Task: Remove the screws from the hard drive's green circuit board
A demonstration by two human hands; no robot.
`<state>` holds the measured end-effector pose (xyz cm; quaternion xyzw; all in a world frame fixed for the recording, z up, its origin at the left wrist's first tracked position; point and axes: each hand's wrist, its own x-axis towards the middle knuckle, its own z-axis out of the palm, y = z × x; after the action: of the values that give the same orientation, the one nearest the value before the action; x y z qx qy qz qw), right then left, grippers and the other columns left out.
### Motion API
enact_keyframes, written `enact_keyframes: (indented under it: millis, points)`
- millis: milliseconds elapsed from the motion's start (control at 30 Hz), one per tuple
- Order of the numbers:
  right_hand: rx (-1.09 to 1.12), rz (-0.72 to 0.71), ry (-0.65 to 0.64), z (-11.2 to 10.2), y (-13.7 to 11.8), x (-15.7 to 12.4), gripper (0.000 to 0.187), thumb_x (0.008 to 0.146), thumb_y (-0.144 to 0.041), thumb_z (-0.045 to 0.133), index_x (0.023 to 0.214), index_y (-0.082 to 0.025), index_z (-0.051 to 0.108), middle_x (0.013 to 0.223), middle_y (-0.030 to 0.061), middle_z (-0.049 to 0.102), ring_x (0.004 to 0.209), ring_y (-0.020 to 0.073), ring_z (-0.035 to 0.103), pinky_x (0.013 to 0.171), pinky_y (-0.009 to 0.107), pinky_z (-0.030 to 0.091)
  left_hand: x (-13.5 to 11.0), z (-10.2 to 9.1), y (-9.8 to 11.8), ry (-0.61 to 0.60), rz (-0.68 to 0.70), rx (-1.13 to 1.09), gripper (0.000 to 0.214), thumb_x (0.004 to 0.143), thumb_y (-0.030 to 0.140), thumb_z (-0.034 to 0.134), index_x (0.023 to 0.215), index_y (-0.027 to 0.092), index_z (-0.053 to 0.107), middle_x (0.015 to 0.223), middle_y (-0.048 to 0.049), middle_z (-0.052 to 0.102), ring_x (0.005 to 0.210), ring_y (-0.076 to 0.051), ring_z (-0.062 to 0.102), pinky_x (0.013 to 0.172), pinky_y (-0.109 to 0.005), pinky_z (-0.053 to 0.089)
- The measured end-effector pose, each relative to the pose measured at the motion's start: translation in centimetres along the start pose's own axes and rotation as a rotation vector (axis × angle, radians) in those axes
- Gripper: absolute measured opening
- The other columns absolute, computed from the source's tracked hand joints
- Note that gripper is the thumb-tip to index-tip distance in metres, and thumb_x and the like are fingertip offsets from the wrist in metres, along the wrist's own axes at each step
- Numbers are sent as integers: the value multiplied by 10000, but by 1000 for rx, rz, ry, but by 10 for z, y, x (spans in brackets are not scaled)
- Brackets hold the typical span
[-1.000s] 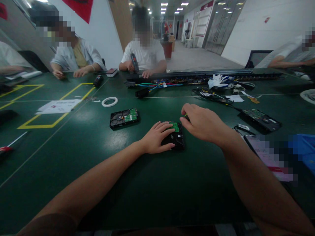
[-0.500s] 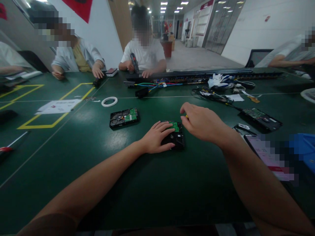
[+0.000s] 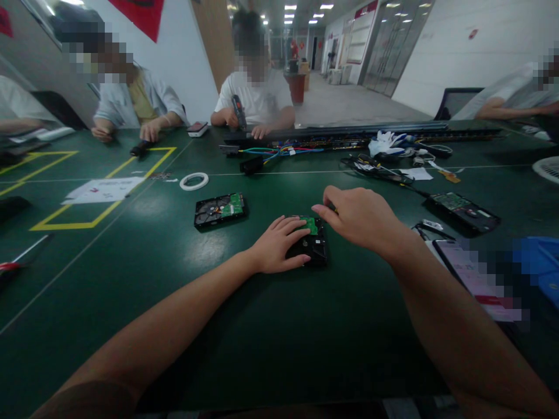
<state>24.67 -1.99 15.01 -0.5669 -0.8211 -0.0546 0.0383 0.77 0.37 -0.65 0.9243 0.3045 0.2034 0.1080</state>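
Note:
My left hand [image 3: 279,244] lies flat, fingers spread, on a black hard drive [image 3: 319,250] with a green circuit board, covering its left part. Beyond the drive's right corner, my right hand [image 3: 356,212] is closed, thumb against bent fingers. A small dark and yellowish bit shows inside that grip; the rest is hidden, so its kind cannot be made out. Another hard drive [image 3: 220,210], board side up, rests to the left, apart from both hands.
A third drive [image 3: 463,210] lies at right with a cable, near a phone [image 3: 476,273] and a blue object [image 3: 541,262]. A tape roll [image 3: 194,181], paper [image 3: 102,190], a screwdriver [image 3: 26,253], gloves [image 3: 388,142] and long black strips with wires [image 3: 349,134] are about. Co-workers sit opposite.
My right hand has turned slightly, its thumb shifting left toward the drive. My left hand stays put. Opposite, a co-worker's hand has moved a black object to the left.

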Motion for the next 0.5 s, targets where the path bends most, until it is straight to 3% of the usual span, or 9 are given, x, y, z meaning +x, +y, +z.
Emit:
enact_keyframes:
  millis: [200, 400, 500]
  points:
    - [54, -47, 11, 1, 2, -1, 249, 1059, -263, 532, 1211, -175, 708, 1138, 151, 826, 926, 300, 756, 719, 373, 423, 0, 0, 2, 3, 3, 11, 717, 1047, 648, 667, 1622, 230, 575, 1722, -178, 519, 1640, -431, 433, 1371, -715, 274]
    - [-66, 64, -20, 2, 3, 1, 403, 1133, -473, 483, 1228, -169, 730, 950, 183, 822, 869, 354, 776, 684, 384, 450, -1, -1, 2, -2, -1, 26, 710, 1051, 658, 652, 1612, 227, 583, 1722, -176, 522, 1646, -421, 428, 1375, -706, 273]
    - [-77, 42, -17, 0, 2, 1, 414, 1145, -468, 450, 1225, -175, 731, 954, 182, 826, 865, 358, 784, 676, 386, 446, 0, -1, 2, 1, -1, 11, 714, 1048, 652, 658, 1618, 230, 579, 1717, -180, 526, 1640, -428, 435, 1369, -712, 277]
